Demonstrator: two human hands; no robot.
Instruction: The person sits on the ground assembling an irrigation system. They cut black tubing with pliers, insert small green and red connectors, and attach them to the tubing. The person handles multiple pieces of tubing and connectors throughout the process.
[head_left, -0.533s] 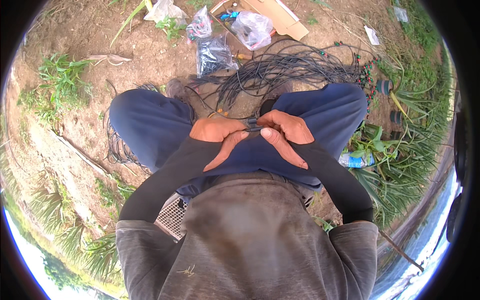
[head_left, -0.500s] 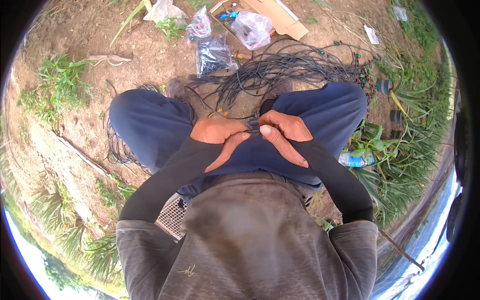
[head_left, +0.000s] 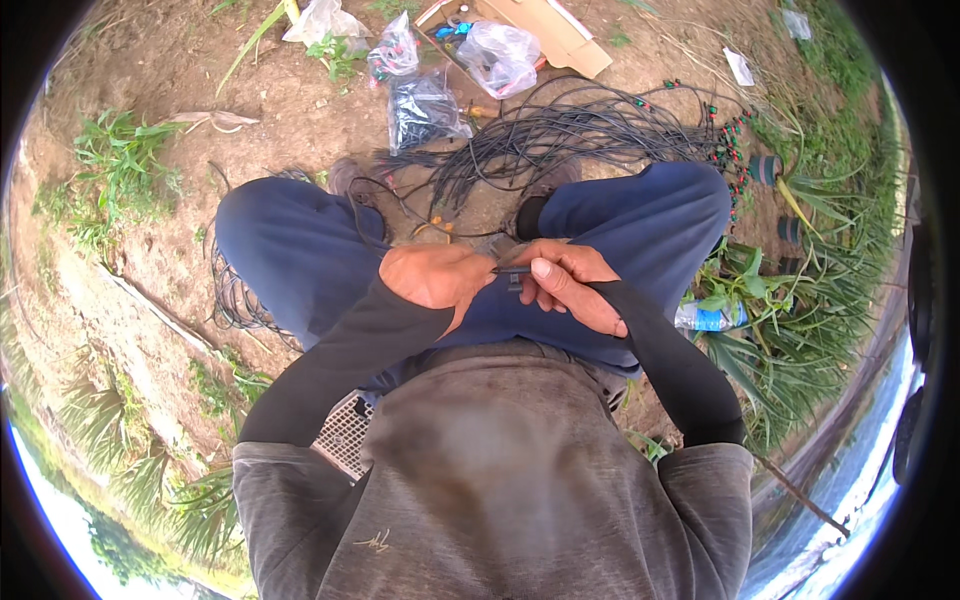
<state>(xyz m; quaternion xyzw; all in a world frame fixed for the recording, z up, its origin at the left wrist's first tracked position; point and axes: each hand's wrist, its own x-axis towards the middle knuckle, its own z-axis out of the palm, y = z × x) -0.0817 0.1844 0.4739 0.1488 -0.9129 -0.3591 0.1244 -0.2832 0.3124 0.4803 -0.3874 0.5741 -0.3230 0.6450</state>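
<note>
Above my lap, my two hands meet over a small black tube fitting [head_left: 515,284] with a short downward branch. My right hand [head_left: 575,280] pinches it between thumb and fingers. My left hand [head_left: 435,272], seen from its back, is closed at the fitting's other side, on what looks like thin black tubing; its fingertips are mostly hidden. A loop of thin black tubing [head_left: 357,212] passes over my left shin toward that hand. Beyond my feet lies a tangled bundle of black tubing [head_left: 560,130], with small red and green fittings [head_left: 735,135] at its right end.
A clear bag of black parts [head_left: 422,112], a smaller bag [head_left: 394,52] and an open cardboard box [head_left: 565,35] lie at the far side. More black tubing [head_left: 235,290] coils beside my left leg. A plastic bottle [head_left: 712,316] lies in the plants at right.
My left hand has rolled over so its back shows and its thumb is hidden. My right fingers have shifted, exposing the fitting's branch, and a tubing loop now crosses my left shin.
</note>
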